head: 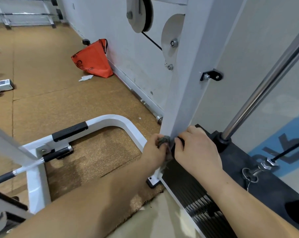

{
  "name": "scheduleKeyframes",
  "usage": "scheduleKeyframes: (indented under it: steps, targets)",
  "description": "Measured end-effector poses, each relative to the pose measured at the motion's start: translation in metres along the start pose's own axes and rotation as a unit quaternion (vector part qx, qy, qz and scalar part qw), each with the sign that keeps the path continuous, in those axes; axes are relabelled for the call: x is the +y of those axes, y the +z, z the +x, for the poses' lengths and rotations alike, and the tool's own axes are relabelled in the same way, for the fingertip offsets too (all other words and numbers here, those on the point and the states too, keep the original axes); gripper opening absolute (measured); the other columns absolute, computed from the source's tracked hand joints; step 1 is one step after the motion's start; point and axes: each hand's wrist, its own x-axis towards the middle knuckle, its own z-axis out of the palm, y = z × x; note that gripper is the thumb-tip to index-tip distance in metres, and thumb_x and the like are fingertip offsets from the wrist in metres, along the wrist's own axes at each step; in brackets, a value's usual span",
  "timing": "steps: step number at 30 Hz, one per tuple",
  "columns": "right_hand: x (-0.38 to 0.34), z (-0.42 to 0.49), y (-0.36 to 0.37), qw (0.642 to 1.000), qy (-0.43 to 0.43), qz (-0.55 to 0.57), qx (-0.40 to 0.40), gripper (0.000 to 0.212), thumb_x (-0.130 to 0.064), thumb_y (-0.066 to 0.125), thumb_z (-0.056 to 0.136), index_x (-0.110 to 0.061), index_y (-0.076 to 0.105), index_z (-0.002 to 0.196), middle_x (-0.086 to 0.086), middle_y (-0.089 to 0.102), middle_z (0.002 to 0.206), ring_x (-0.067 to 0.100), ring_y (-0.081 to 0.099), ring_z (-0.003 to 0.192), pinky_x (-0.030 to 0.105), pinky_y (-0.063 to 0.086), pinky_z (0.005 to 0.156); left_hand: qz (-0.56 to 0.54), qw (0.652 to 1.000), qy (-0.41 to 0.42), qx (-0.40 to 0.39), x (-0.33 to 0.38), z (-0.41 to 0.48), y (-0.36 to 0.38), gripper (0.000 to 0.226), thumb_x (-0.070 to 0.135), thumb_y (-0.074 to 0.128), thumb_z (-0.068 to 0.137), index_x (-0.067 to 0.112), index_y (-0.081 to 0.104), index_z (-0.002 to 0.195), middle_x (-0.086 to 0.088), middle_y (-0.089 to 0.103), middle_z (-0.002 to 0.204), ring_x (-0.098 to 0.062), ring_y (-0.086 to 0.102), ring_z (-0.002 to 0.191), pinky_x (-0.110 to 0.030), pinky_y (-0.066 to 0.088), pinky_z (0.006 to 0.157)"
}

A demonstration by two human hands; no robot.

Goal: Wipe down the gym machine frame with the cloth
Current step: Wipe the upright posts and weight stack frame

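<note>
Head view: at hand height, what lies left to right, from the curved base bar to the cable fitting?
White curved base bar → left hand gripping grey-green cloth → right hand → black rod collar → steel cable fitting.

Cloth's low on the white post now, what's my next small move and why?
Probably drag the cloth down to the foot plate: your left hand holds it against the white post, right hand beside it, and only a short stretch lies below.
</note>
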Motion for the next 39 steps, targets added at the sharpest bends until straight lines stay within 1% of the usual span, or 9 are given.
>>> scheduleKeyframes:
  steps: [3,6,13,16,19,22,26,31,39]
  targets:
    - [0.001,-0.015,0.004,0.996,-0.048,-0.028,0.07,0.027,-0.029,0.052,0.098,-0.015,0.075,0.098,0.0,0.065,0.101,0.021,0.057,0.104,0.043,0.05,0.101,-0.031,0.998,0.003,0.059,0.0,0.011,-0.014,0.012,0.015,0.06,0.103,0.027,0.063,0.103,0.004,0.068,0.094,-0.002,0.069,0.074,-0.017,0.054,0.057]
    - [-0.007,-0.052,0.033,0.978,-0.154,0.005,0.141,0.031,-0.014,0.061,0.09,-0.005,0.074,0.118,0.011,0.068,0.127,0.031,0.059,0.13,0.053,0.036,0.119,-0.037,0.996,0.011,0.081,-0.008,0.013,-0.014,0.017,0.018,0.061,0.102,0.035,0.061,0.099,0.008,0.068,0.101,-0.016,0.07,0.097,-0.034,0.06,0.084]
    - [0.036,-0.07,0.116,0.961,-0.198,-0.189,-0.03,0.052,-0.027,0.065,0.093,0.005,0.064,0.134,0.02,0.06,0.144,0.034,0.044,0.146,0.046,0.006,0.13,-0.002,0.998,0.047,0.048,-0.028,0.022,-0.007,0.024,0.016,0.061,0.101,0.04,0.063,0.104,0.01,0.071,0.104,-0.012,0.071,0.097,-0.034,0.061,0.085]
    - [0.038,-0.072,0.123,0.969,-0.198,-0.147,-0.023,0.065,-0.046,0.043,0.106,0.008,0.059,0.138,0.02,0.057,0.147,0.031,0.043,0.148,0.046,0.013,0.129,-0.002,0.997,0.047,0.055,-0.039,0.027,-0.003,0.023,0.016,0.063,0.099,0.039,0.066,0.102,0.009,0.072,0.101,-0.017,0.073,0.093,-0.037,0.061,0.078]
    - [0.026,-0.076,0.119,0.986,-0.166,-0.009,0.011,0.07,-0.046,0.02,0.111,0.003,0.061,0.139,0.014,0.056,0.151,0.027,0.039,0.151,0.047,0.02,0.128,0.004,0.998,0.051,0.047,-0.04,0.036,-0.005,0.02,0.018,0.065,0.099,0.035,0.066,0.108,0.012,0.07,0.102,-0.014,0.072,0.093,-0.036,0.063,0.08]
    - [0.024,-0.081,0.126,0.981,-0.166,0.101,0.018,0.065,-0.046,0.022,0.111,-0.003,0.06,0.143,0.007,0.053,0.154,0.021,0.037,0.152,0.045,0.033,0.124,0.044,0.997,0.057,0.025,-0.045,0.045,-0.013,0.018,0.019,0.065,0.1,0.034,0.063,0.111,0.014,0.068,0.103,-0.014,0.072,0.092,-0.03,0.059,0.071]
    - [0.025,-0.077,0.138,0.986,-0.102,0.135,-0.005,0.062,-0.049,0.025,0.11,-0.011,0.061,0.142,0.001,0.056,0.152,0.016,0.046,0.145,0.044,0.048,0.112,0.086,0.996,-0.004,0.012,-0.068,0.051,-0.009,0.022,0.01,0.059,0.102,0.03,0.061,0.112,0.017,0.065,0.101,-0.011,0.068,0.094,-0.037,0.059,0.093]
    - [0.02,-0.069,0.145,0.988,-0.085,0.121,-0.045,0.062,-0.052,0.025,0.109,-0.014,0.058,0.145,-0.001,0.052,0.155,0.013,0.042,0.148,0.035,0.041,0.118,0.066,0.996,-0.058,-0.001,-0.079,0.058,-0.006,0.017,0.01,0.059,0.099,0.025,0.06,0.107,0.005,0.067,0.099,-0.02,0.068,0.096,-0.046,0.059,0.094]
    - [0.032,-0.073,0.181,0.985,-0.136,0.09,-0.064,0.065,-0.052,0.023,0.111,-0.008,0.052,0.151,0.004,0.044,0.162,0.014,0.032,0.154,0.032,0.032,0.121,0.042,0.999,0.023,-0.006,-0.117,0.066,-0.007,0.017,0.022,0.061,0.102,0.035,0.058,0.113,0.011,0.068,0.106,-0.014,0.07,0.098,-0.04,0.06,0.09]
